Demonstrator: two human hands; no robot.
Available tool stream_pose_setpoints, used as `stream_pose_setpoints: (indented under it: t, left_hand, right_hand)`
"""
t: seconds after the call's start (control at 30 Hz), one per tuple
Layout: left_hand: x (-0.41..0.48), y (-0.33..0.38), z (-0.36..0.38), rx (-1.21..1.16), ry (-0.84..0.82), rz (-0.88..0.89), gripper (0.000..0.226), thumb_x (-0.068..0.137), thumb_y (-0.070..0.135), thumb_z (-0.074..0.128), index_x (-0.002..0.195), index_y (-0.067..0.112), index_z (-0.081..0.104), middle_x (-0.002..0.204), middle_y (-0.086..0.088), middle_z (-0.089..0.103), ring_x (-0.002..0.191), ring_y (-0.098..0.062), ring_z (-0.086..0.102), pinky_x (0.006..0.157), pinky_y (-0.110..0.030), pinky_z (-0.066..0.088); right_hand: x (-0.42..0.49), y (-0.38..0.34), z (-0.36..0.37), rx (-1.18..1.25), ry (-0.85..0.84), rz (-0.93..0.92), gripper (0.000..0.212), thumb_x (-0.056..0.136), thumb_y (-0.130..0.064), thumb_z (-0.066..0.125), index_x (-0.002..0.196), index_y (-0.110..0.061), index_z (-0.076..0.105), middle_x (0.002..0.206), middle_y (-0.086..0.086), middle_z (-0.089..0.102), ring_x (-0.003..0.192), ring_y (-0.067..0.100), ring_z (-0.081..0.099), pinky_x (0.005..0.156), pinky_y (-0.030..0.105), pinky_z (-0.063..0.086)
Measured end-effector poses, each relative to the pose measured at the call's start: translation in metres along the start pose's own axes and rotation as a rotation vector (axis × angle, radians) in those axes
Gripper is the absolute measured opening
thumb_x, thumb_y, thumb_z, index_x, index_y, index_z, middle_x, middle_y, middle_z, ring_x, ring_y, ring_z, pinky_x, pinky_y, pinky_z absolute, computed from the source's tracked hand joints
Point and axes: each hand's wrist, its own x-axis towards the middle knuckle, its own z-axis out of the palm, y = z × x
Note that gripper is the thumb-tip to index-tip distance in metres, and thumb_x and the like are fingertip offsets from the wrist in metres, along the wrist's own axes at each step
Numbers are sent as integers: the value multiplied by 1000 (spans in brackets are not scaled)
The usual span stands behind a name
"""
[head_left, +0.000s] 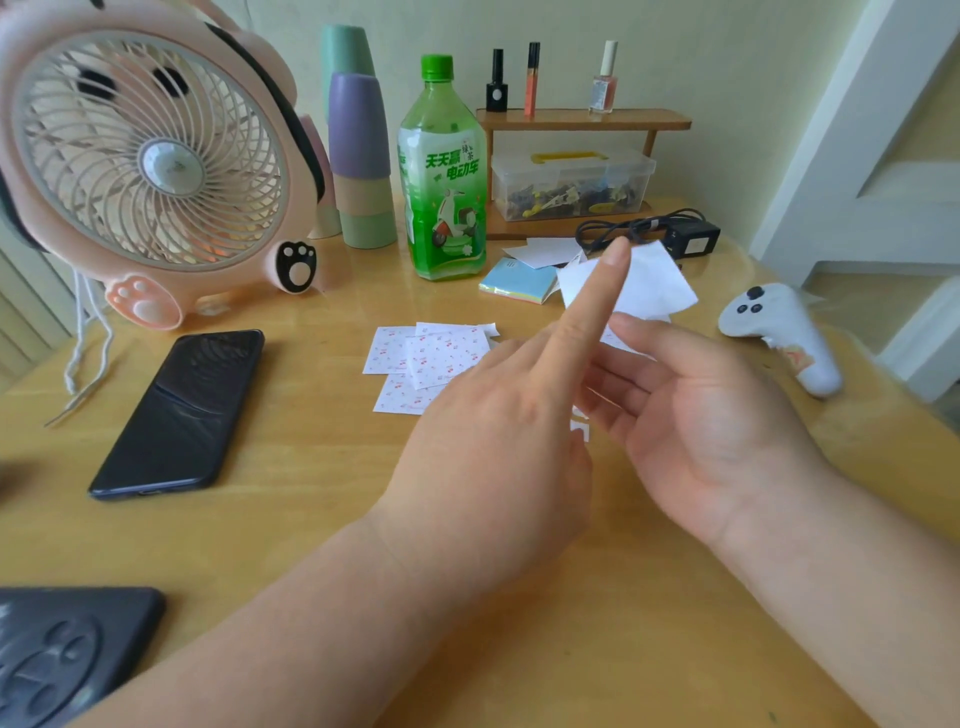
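Note:
A white square of paper is held up above the wooden table. My right hand pinches its lower edge, palm turned toward me. My left hand is raised just to its left, index finger stretched up in front of the paper, and its other fingers seem to pinch the paper's near side, though that part is hidden. Three small patterned paper squares lie overlapping on the table behind my hands.
A black phone lies at left, a dark case at bottom left. A pink fan, stacked cups and a green bottle stand behind. A coloured note pad, a black charger, a clear box and a white controller sit right.

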Motion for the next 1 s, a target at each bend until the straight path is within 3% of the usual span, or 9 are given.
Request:
stream_pose_setpoints:
  t: [0.07,0.2,0.37,0.47,0.57,0.67,0.73,0.8,1.0]
  left_hand:
    - [0,-3,3,5,-7,3,120,76,8,66,157,41,-16,138,14,54,116,-12,53,91,-33,52]
    - [0,-8,7,30,-28,2,120,73,10,71,161,34,-8,134,14,55,115,-7,45,88,-21,44]
    - [-1,-9,11,10,-46,23,121,79,18,78,160,37,-10,140,14,53,126,-7,43,100,-27,44]
    - [-3,-11,10,-250,-107,-48,116,87,17,72,155,50,-16,152,20,44,137,4,38,112,-23,35]
    - [-2,-18,11,-654,-106,-191,112,87,9,72,157,49,-5,152,21,48,141,7,38,117,-35,36]
    - [1,-19,11,-998,10,-325,106,81,6,69,155,45,3,136,10,65,131,-3,55,111,-41,43]
    - [5,-18,9,-1194,52,-414,110,79,0,67,156,42,1,131,2,70,119,-6,64,98,-29,51]
    - [6,-16,7,-1315,61,-475,113,78,-5,65,158,40,-1,129,-2,71,113,-8,68,92,-25,53]
    - [8,-15,1,-1439,90,-613,104,85,-21,48,159,33,-1,124,-7,73,128,-17,61,117,-43,36]
  right_hand:
    - [1,0,1,16,4,2,10,89,-15,71,96,-9,68,109,26,74,97,34,75,81,40,62]
    - [1,4,3,-131,-2,-48,12,90,-20,72,97,-10,75,106,21,75,84,23,71,66,32,58]
    - [4,6,3,-212,72,-93,9,90,-13,70,89,-8,77,95,12,78,83,21,69,69,32,56]
    - [4,5,4,-196,108,-115,12,88,-8,69,78,-10,75,82,7,76,75,18,69,65,31,54]
    - [5,4,3,-180,110,-140,13,86,-4,68,74,-8,73,79,9,73,73,18,68,68,33,54]
    - [5,5,3,-150,77,-152,9,86,-2,67,79,-3,72,83,15,72,75,21,67,68,34,52]
    - [3,6,3,-145,35,-153,6,88,-2,67,87,0,72,87,18,73,76,23,68,69,35,52]
    - [2,6,3,-152,6,-163,8,89,-2,67,90,2,73,88,19,74,77,25,67,70,36,52]
    - [0,6,5,-189,-21,-195,8,88,-4,68,89,1,74,89,17,72,75,20,65,63,31,50]
